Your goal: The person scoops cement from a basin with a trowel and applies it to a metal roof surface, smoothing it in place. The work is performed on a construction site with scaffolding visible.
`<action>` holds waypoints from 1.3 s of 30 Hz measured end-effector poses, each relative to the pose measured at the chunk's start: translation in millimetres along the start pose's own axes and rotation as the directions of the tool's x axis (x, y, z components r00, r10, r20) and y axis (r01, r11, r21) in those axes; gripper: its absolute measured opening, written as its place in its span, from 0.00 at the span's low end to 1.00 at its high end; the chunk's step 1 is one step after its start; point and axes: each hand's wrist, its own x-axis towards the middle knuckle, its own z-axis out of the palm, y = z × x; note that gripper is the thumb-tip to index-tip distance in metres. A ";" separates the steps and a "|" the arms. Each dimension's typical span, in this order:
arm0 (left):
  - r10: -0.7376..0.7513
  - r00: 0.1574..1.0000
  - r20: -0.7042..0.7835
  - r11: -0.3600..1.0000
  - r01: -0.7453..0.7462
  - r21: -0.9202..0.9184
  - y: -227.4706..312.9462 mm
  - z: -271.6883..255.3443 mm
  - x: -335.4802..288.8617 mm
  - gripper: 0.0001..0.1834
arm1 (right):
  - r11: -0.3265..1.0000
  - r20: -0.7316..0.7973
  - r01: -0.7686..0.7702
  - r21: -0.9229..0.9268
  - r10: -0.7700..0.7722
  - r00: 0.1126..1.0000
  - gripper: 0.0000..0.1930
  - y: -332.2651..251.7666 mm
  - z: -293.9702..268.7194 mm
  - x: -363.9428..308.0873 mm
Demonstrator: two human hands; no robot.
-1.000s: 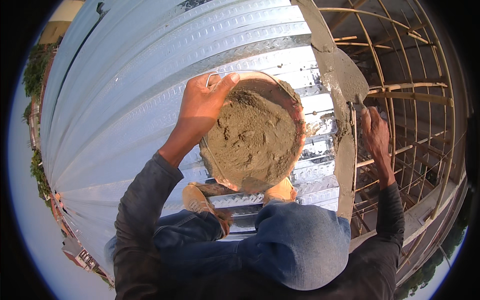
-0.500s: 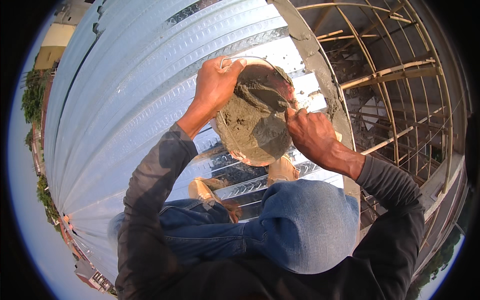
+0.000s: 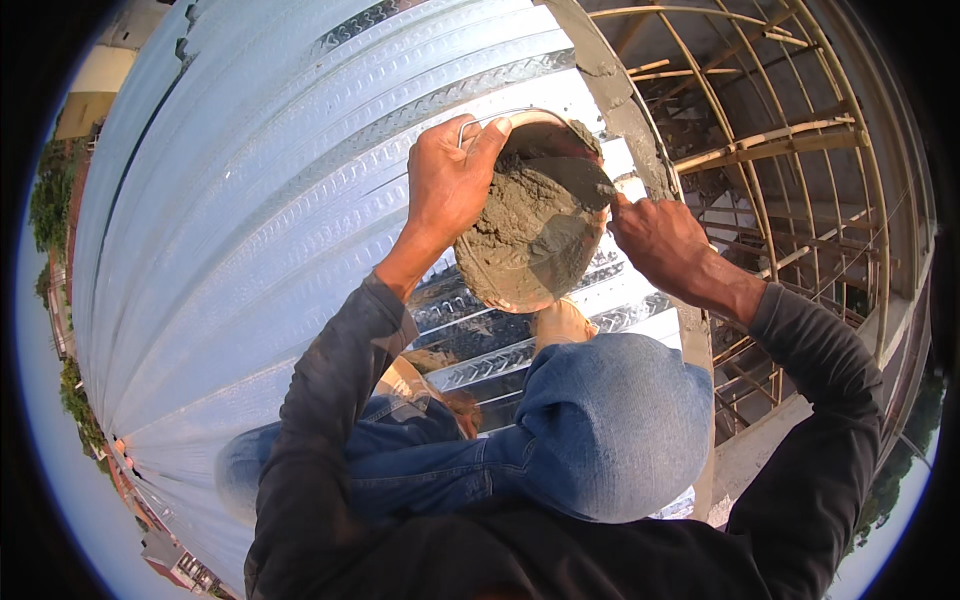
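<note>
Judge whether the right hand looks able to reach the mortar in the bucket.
Likely yes: the right hand holds a trowel at the bucket, and the left hand, at the left rim, leaves the mortar uncovered.

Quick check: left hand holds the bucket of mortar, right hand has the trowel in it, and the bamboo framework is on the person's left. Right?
Not quite: the head view shows the bamboo framework on the person's right. The left hand does hold the bucket of mortar, and the right hand has the trowel in it.
</note>
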 end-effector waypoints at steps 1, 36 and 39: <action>0.013 1.000 0.002 1.000 -0.013 -0.016 -6.3 0.7 -4.9 0.23 | 0.994 0.046 -0.001 0.112 -0.005 0.999 0.15 -5.9 5.2 -1.2; 0.048 0.997 -0.058 0.991 -0.054 -0.121 -11.6 3.8 -9.6 0.26 | 0.786 0.088 -0.049 0.617 -0.006 0.996 0.24 -63.4 42.4 -14.3; -0.006 0.998 -0.060 0.991 -0.002 -0.134 -11.0 3.0 -5.9 0.24 | 0.705 0.057 0.008 0.709 -0.068 0.996 0.25 -63.9 25.5 -23.6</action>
